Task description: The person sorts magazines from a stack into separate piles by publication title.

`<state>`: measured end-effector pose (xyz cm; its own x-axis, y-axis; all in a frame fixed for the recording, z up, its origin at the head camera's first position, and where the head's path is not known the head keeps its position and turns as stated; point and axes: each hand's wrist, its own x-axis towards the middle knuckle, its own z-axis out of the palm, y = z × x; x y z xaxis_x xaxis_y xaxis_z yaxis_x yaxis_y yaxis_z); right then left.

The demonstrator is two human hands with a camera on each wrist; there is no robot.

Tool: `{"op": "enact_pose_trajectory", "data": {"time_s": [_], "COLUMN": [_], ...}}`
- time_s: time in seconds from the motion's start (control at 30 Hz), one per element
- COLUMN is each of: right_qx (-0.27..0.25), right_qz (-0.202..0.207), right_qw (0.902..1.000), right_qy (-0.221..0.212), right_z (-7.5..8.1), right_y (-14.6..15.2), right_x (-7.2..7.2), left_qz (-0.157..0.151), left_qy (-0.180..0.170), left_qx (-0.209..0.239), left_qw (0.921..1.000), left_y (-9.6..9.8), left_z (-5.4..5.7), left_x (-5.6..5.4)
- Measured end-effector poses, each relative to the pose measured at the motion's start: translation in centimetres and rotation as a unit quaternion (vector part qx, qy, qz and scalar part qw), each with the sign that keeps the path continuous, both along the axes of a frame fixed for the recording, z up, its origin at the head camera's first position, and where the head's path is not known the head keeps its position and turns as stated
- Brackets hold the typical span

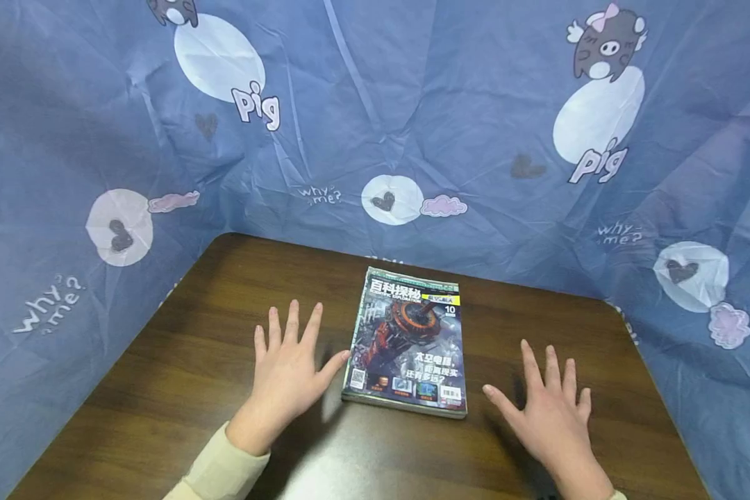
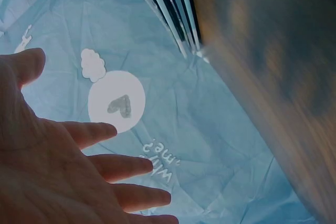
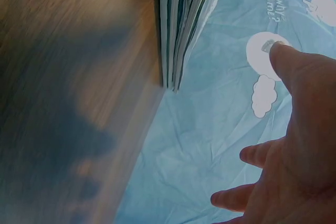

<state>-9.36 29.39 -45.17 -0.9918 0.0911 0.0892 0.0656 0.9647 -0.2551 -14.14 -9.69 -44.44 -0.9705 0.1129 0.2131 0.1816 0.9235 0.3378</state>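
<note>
A stack of magazines (image 1: 406, 340) lies on the wooden table, its top cover dark with an orange machine and white Chinese lettering. To its left my left hand (image 1: 290, 378) is held palm down with fingers spread, the thumb tip close to the stack's left edge; whether it touches I cannot tell. My right hand (image 1: 550, 417) hovers apart from the stack on the right, fingers also spread. Both wrist views show the stack's layered edges, as magazines (image 2: 170, 9) and magazines (image 3: 181, 30), with bare palms (image 2: 47, 161) beside them. Neither hand holds anything.
The brown wooden table (image 1: 225, 292) has rounded far corners. Blue cloth (image 1: 375, 104) printed with pigs, hearts and words hangs behind it and along both sides. Shadows of the hands fall on the tabletop.
</note>
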Motion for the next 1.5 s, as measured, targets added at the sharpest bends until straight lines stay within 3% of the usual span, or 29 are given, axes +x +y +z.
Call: {"op": "enact_pose_trajectory", "data": {"time_s": [0.17,0.53,0.8,1.0,1.27,1.5], "right_qx": [-0.007,-0.018,-0.054,-0.095,-0.116,-0.135], "right_qz": [-0.003,0.006,0.024,0.04,0.043,0.051], "right_qw": [0.9999,0.9994,0.9975,0.9937,0.9916,0.988], "right_qy": [-0.009,0.03,0.038,0.043,0.038,0.054], "right_z": [0.3,0.1,0.0,0.4,0.5,0.4], "right_y": [0.0,-0.4,-0.8,-1.3,-1.8,-2.2], "right_x": [0.1,0.2,-0.4,-0.8,-1.2,-1.7], "left_qz": [0.003,-0.011,-0.04,-0.046,-0.066,-0.066], "left_qy": [-0.003,-0.007,-0.016,-0.009,-0.038,-0.045], "left_qx": [0.004,0.014,0.059,0.116,0.169,0.219], "left_qw": [1.0,0.9998,0.9973,0.9921,0.9827,0.9725], "left_y": [0.0,0.3,0.7,1.0,1.9,3.1], "left_z": [0.1,0.5,0.5,0.4,0.5,0.5], "left_x": [-0.2,-0.3,-0.3,-0.5,-0.8,-1.4]}}
